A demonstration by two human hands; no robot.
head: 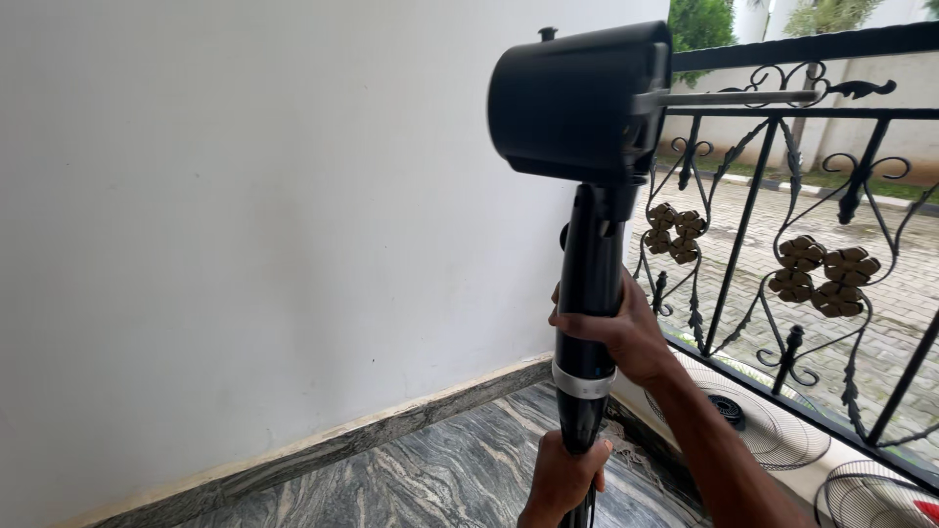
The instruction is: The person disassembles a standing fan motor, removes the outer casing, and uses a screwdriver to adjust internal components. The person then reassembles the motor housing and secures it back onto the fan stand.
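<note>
A black fan motor head [577,103] with a bare metal shaft [729,97] sticking out to the right sits on top of a black stand pole [590,293]. My right hand [618,330] is wrapped around the pole just above a silver collar [581,381]. Lower down, my left hand [567,474] grips the same pole below the collar. The pole stands upright, tilted slightly. No blades or guard are on the head.
A white wall [245,225] fills the left side, with a stone skirting [372,430] and veined marble floor [450,479]. A black wrought-iron railing [782,196] runs along the right. Two white wire fan guards [773,425] [871,494] lie on the floor by the railing.
</note>
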